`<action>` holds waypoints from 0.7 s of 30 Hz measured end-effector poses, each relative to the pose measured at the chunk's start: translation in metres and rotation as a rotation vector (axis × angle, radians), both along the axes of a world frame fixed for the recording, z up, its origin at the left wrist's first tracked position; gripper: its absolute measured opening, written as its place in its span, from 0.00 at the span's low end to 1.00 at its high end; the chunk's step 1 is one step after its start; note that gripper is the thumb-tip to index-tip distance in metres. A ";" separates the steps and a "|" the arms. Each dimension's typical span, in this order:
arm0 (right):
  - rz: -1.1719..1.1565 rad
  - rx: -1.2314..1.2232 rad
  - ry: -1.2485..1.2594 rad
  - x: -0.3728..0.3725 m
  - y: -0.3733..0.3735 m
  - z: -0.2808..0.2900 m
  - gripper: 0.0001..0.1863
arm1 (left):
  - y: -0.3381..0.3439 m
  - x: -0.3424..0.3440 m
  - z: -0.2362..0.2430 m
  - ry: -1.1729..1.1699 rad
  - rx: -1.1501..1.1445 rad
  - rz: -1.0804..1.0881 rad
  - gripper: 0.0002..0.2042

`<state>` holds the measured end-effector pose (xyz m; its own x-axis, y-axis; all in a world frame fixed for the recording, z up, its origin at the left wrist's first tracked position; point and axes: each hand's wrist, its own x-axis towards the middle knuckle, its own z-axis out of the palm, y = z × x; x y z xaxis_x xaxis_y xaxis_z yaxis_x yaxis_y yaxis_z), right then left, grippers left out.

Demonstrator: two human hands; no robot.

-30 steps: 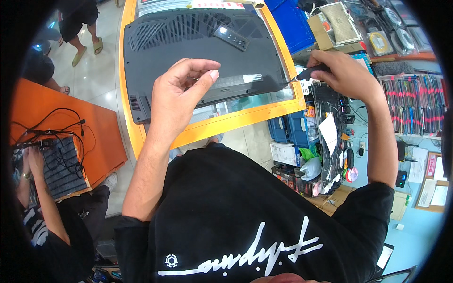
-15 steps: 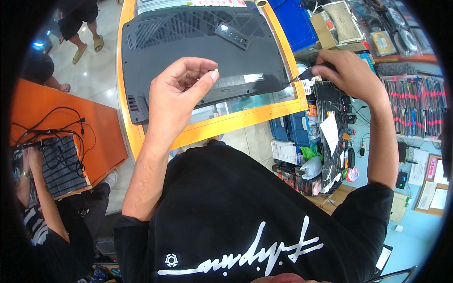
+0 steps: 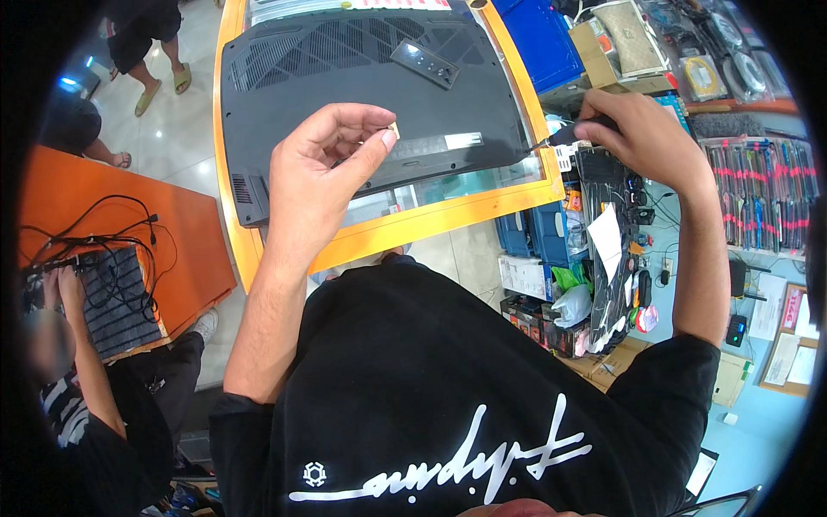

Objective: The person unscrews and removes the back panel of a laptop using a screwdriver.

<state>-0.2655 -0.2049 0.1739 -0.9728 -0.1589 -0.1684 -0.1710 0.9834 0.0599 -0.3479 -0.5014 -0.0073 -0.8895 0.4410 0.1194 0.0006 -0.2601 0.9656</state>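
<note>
"Laptop (image 3: 345,105) first: where does it lie from your hands?"

"In front of you, underside up on the yellow-edged surface (image 3: 444,207). Your left hand (image 3: 320,162) is over its near side, left of the middle; your right hand (image 3: 639,129) is out past its right edge, near the closest right corner."

"And what do you have in them?"

"Your right hand is wrapped round a dark-handled screwdriver (image 3: 562,136). The shaft points left to that near right corner, though whether its tip touches the case you cannot tell from here."

"Your left?"

"Fingers curled, thumb and forefinger narrowed almost together. Something pale shows at their tips, too small to tell what, or whether you're pinching it."

"Anything lying on the case?"

"A small dark rectangular piece (image 3: 424,65), set at a slant on the far half, beyond both your hands."
</note>
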 end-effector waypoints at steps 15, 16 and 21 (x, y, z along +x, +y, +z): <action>0.058 -0.033 0.013 0.003 0.003 -0.005 0.16 | -0.003 -0.001 0.000 -0.027 0.051 -0.050 0.08; -0.085 0.162 -0.061 0.003 0.003 -0.005 0.16 | -0.003 -0.001 0.001 -0.030 0.047 -0.056 0.08; 0.074 0.003 0.059 0.003 0.003 -0.002 0.17 | -0.004 -0.001 0.001 -0.033 0.046 -0.068 0.08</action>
